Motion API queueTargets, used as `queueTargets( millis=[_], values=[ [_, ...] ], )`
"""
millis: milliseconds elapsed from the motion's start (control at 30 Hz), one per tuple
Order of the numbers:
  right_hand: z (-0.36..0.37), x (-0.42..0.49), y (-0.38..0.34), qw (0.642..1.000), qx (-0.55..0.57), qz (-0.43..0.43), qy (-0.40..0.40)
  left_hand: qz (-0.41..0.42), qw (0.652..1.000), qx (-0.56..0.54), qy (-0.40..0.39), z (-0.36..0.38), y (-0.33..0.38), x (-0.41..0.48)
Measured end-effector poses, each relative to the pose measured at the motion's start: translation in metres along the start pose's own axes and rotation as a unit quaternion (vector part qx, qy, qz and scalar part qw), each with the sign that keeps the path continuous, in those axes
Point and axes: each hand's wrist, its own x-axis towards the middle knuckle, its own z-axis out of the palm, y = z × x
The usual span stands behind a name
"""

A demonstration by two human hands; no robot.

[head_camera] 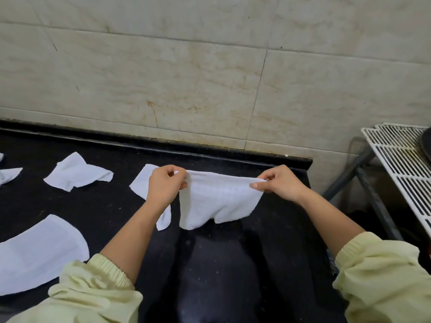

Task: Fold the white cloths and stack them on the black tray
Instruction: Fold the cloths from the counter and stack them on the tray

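Grip: your left hand [166, 185] and right hand [281, 183] each pinch one top corner of a small white terry cloth [219, 201], thumb against curled forefinger, the other fingers tucked in; neither hand has hold of anything else. You hold the corners apart and level, so the top edge is pulled nearly straight and the rest hangs free. As a judgement, this squares the cloth up before a fold is laid in. The cloth hangs just above the black speckled stone counter [221, 276], near its right end, in front of the beige tiled wall [186, 78]; whether its lower edge touches the counter cannot be told. Appearance: nubbly weave, soft, limp. The lower edge is uneven, notched near the middle, with the left part hanging lower, so the corners are probably not yet aligned. Other white cloths lie apart on the counter to your left: a crumpled white cloth [78, 176], a white cloth partly behind your left hand [140, 185], a larger flat white cloth [39, 252] and an edge-cropped white cloth [9, 176]. A white wire rack [396, 159] stands to the right. The black tray cannot be identified; a dark object [424, 145] on the rack is cut off.
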Motion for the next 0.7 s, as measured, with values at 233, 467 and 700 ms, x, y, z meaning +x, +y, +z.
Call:
queueTargets(
  millis=[233,467,700],
  values=[
    [0.001,0.01,-0.014,0.991,0.109,-0.022,0.071,0.063,0.997,-0.029,0.021,-0.008,0.012,0.006],
    [-0.004,0.013,-0.016,0.979,0.189,-0.017,0.081,0.075,0.995,-0.056,0.039,-0.021,0.008,0.004],
    [0.006,-0.002,0.013,0.986,0.146,0.069,-0.034,0.015,0.998,-0.034,-0.049,-0.031,-0.023,-0.022]
  ],
)
